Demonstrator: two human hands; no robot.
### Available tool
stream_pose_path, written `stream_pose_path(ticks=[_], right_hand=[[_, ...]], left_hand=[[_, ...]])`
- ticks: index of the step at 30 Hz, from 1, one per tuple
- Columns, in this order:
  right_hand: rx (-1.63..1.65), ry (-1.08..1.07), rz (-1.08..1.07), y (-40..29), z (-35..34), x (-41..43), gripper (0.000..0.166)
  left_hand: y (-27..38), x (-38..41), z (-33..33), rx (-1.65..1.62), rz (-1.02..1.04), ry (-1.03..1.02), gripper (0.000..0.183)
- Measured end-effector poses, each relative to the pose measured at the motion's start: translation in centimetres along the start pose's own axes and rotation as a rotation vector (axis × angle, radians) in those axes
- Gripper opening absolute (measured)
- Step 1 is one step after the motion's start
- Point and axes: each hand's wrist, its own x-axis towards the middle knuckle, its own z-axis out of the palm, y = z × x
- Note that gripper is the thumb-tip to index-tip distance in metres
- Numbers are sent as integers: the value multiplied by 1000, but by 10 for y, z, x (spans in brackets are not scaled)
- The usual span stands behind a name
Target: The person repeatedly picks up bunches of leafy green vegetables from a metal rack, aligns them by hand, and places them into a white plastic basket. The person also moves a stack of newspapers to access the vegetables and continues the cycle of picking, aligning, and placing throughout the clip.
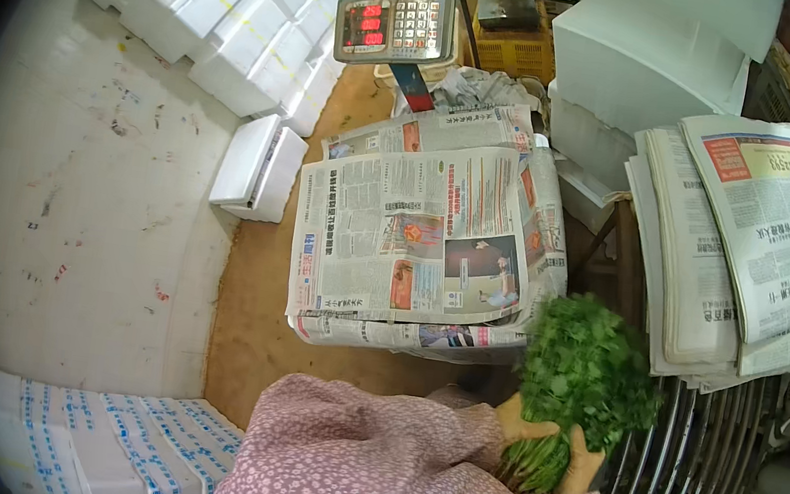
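Observation:
A bushy bunch of leafy green herbs [586, 369], which looks like coriander, is held to the right of my body. Its leaves point away from me and its stems towards me. My left hand [524, 421] grips the stems from the left side, the thumb lying across them. On the other side, my right hand [582, 461] closes around the same stems. Left of the bunch, newspaper sheets [363, 258] cover a flat-topped surface whose support is hidden. The leaves overlap the right front corner of this paper. Behind it rises the display head of a digital scale [396, 26], with lit red digits.
Stacked newspapers [766, 246] lie at the right, above a slatted metal rack [674, 468]. White foam boxes [202, 0] stand at the back left, and larger ones [640, 62] at the back right. A yellow plastic crate [516, 56] sits behind the scale. Taped foam boxes [110, 442] are at lower left.

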Motion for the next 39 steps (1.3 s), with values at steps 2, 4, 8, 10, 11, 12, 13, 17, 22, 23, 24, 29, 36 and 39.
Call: stream_pose_path(ticks=[2,4,8,10,11,12,13,17,22,23,24,29,36,39], right_hand=[[-220,-93,-42,-9,42,17,57],[-117,-295,-93,-39,101,41,54],[-139,-571,-289,-71,228,134,57],[-192,-679,-201,-82,282,182,47],[-206,-714,-83,-78,303,207,50],[-335,-629,-141,-51,320,247,61],[-475,-558,-203,-23,338,268,74],[-379,-525,-339,47,363,302,102],[-819,-112,-346,47,340,300,96],[-945,-57,-426,14,360,255,90],[-1107,36,-496,-6,362,233,81],[-906,-97,-665,-11,290,144,53],[-367,268,-506,53,71,-57,31],[177,854,-253,120,-11,-164,19]], left_hand=[[25,-6,-36,-144,-63,59,71],[79,5,-70,-102,-29,143,70],[127,68,-161,316,77,548,83],[132,111,-209,498,-64,720,99],[152,119,-226,530,-174,748,108],[141,134,-249,404,-182,707,109],[114,151,-288,280,-201,686,111],[93,141,-336,1016,-145,512,102],[175,134,-322,1327,119,593,52],[175,144,-328,1279,561,589,58],[169,163,-321,1494,623,521,63],[69,236,-358,2153,706,596,70],[104,233,-355,2395,573,428,70],[137,202,-321,2289,857,413,62]])
